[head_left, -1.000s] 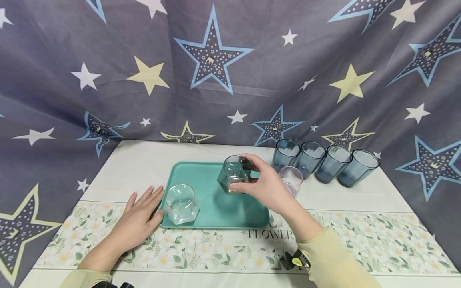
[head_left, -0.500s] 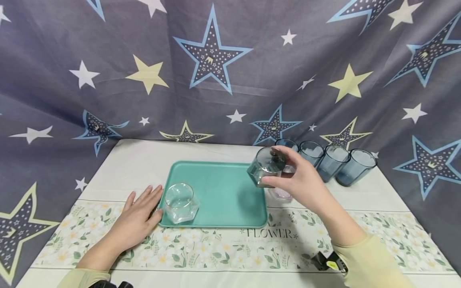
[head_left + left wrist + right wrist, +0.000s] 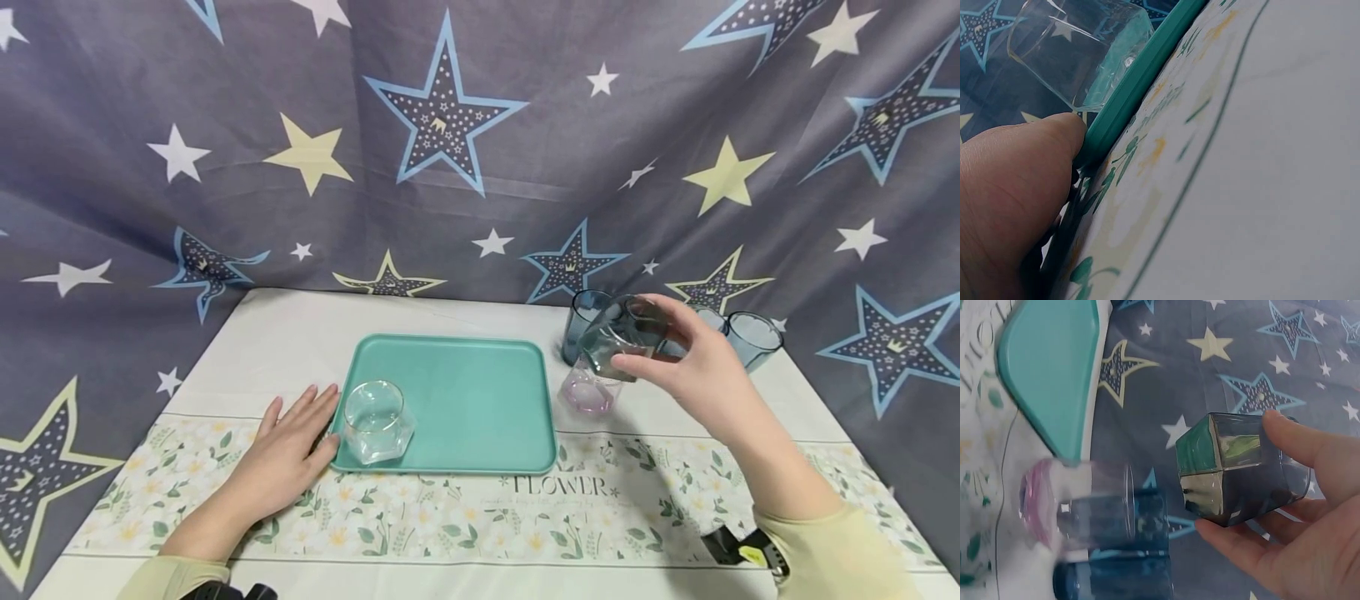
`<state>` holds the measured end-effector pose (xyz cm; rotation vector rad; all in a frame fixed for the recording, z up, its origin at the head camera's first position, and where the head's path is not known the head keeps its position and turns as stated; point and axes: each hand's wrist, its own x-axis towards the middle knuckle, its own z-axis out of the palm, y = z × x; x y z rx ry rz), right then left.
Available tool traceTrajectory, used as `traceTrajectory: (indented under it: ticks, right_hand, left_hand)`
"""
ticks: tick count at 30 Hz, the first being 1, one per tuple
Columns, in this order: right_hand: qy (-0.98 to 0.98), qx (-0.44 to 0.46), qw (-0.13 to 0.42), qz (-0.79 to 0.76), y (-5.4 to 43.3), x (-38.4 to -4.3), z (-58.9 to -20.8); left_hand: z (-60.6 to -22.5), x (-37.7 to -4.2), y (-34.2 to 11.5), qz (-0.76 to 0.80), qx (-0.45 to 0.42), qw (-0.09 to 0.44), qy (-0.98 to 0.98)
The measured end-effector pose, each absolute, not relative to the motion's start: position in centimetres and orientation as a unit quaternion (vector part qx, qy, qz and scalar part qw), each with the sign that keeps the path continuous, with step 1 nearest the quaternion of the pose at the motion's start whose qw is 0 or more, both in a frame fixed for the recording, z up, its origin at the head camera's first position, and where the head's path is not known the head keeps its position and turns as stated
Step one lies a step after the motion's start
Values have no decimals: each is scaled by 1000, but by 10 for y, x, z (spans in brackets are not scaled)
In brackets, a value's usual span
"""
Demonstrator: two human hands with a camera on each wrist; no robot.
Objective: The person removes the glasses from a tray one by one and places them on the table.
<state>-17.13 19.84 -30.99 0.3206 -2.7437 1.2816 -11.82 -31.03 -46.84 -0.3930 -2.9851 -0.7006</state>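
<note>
My right hand (image 3: 701, 367) grips a smoky grey faceted glass (image 3: 618, 337) between thumb and fingers, held up off the table to the right of the tray. In the right wrist view the grey glass (image 3: 1241, 469) lies across the fingers, its faceted base toward the tray. Just below it stands a pink-tinted glass (image 3: 588, 396), partly covered by the grey one. My left hand (image 3: 281, 467) lies flat with fingers spread, against the left edge of the green tray (image 3: 480, 400). A clear faceted glass (image 3: 377, 425) stands at the tray's left end, near that thumb.
A row of several tall blue glasses (image 3: 753, 337) stands at the back right, partly behind my right hand. A floral runner (image 3: 450, 525) crosses the white table's front. A dark star-print curtain (image 3: 480, 208) rises behind the table.
My right hand has lifted the grey glass from the green tray and carried it right, over beside the pink glass and blue glasses. My left hand has stayed where it was.
</note>
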Motion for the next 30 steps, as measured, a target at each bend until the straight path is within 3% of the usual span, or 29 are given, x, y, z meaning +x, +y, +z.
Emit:
traceTrajectory:
  ticks: [23,30]
  right_hand:
    - [-909,41,59,410,257,-181,-327]
    - [-908,20,39,417,263,-185,-340]
  left_hand:
    - [-466,-118,-310,-229,-123,22,-965]
    - [-466,-118,-311,-231,-123,16,-965]
